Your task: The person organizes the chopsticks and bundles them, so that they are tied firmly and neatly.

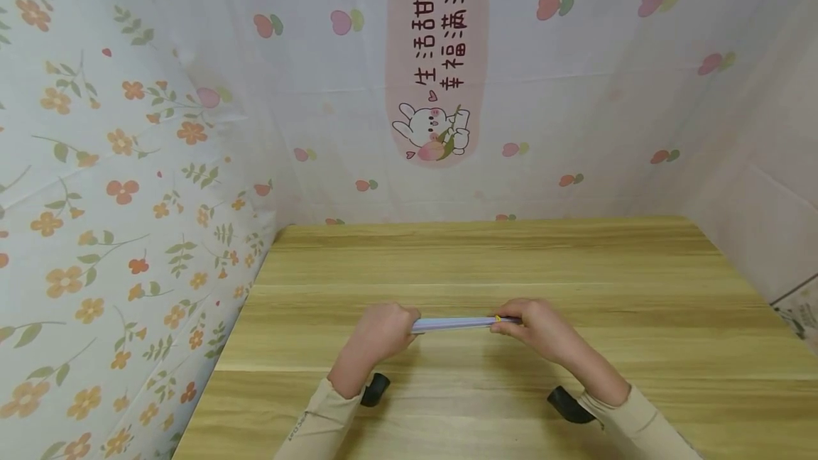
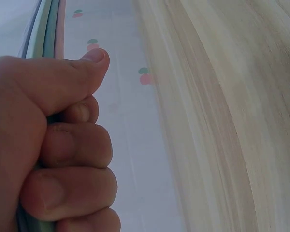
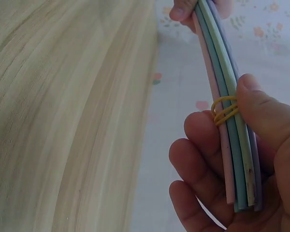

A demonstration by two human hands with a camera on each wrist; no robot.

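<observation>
A bundle of thin pastel sticks point(image 1: 452, 324), in pink, teal, pale green and lilac, is held roughly level above the table between both hands. My left hand point(image 1: 386, 332) grips one end, fingers wrapped round it and thumb lying across, as the left wrist view shows. Toward the other end, my right hand point(image 1: 542, 332) pinches the bundle between thumb and fingers. A yellow rubber band point(image 3: 225, 112) is looped round the sticks right by the right thumb and index finger. Past the band, the stick ends lie over the right palm. The left fist hides the opposite ends.
Under the hands spreads a wood-grain table point(image 1: 460, 261). A white curtain with peach prints and a rabbit drawing point(image 1: 434, 130) hangs behind it. Flowered cloth point(image 1: 128, 233) covers the left side. Dark wrist straps point(image 1: 571, 404) sit beneath the forearms.
</observation>
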